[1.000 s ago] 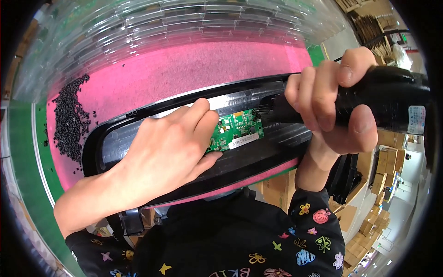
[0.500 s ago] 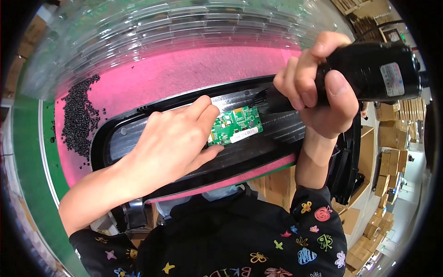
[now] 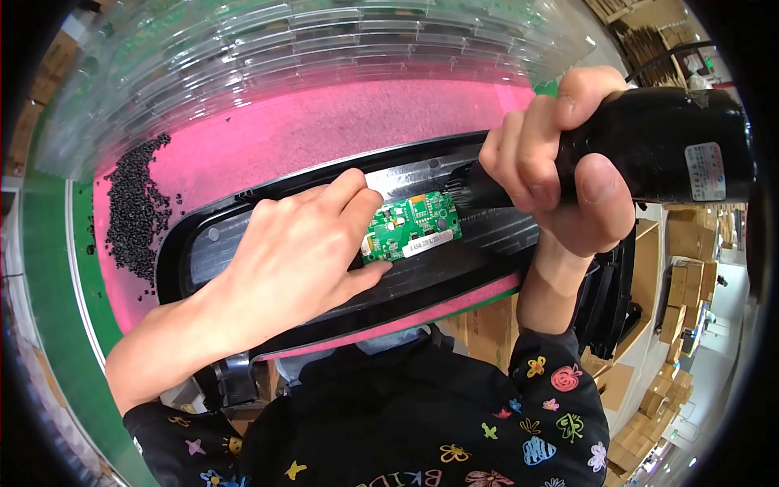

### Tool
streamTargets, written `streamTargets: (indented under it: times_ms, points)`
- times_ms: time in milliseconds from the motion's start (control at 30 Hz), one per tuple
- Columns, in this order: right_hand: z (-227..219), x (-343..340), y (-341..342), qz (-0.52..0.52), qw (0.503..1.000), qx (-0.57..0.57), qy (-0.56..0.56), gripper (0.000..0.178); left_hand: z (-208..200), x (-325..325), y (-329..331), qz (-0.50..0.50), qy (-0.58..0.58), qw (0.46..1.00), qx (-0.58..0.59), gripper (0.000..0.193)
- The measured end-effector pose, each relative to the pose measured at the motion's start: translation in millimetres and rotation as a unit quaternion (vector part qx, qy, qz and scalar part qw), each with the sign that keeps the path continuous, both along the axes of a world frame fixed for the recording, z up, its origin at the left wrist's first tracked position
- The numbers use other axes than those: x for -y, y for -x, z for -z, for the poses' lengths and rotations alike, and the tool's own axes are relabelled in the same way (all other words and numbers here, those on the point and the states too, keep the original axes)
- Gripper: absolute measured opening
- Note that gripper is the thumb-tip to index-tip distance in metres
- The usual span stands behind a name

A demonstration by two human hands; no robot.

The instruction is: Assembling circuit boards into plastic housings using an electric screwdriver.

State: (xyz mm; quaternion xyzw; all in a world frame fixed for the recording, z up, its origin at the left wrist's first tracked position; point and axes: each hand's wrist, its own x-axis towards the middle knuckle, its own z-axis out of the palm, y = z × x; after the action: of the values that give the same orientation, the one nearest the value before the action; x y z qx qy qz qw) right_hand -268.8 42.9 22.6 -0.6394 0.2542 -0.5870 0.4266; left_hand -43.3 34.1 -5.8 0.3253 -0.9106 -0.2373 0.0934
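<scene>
A green circuit board [image 3: 423, 217] with a white label strip lies inside a long black plastic housing [image 3: 172, 264]. My left hand [image 3: 304, 243] reaches across the housing, thumb and fingers closed on the board's left end. In my right hand [image 3: 560, 154] is a black corded electric screwdriver [image 3: 661, 138], gripped round its body. Its tapered nose points left and down at the board's upper right corner. The tip is too dark against the housing to tell whether it touches a screw.
A pile of small black screws [image 3: 134, 215] lies at the left of the pink mat [image 3: 324, 114]. Stacked clear plastic trays [image 3: 324, 49] stand along the far side. More black plastic parts [image 3: 608, 300] sit in a carton at the right, with cardboard boxes [image 3: 690, 280] beyond.
The screwdriver's body has dropped slightly and shifted right with my right hand. My left hand keeps its grip on the board, which has barely moved.
</scene>
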Motion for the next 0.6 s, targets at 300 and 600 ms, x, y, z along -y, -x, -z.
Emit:
streamTargets:
  times_ms: [300,600]
  points:
    - [4.4,11.0,5.7,-0.062,0.998,-0.012,-0.010,0.034,-0.4,1.2,1.8,0.008,-0.007,1.000,-0.005,0.045]
    - [5.7,13.4,-1.1,-0.091,0.996,0.006,-0.004,0.033,1.2,-0.7,-0.1,0.014,0.013,1.000,-0.018,0.044]
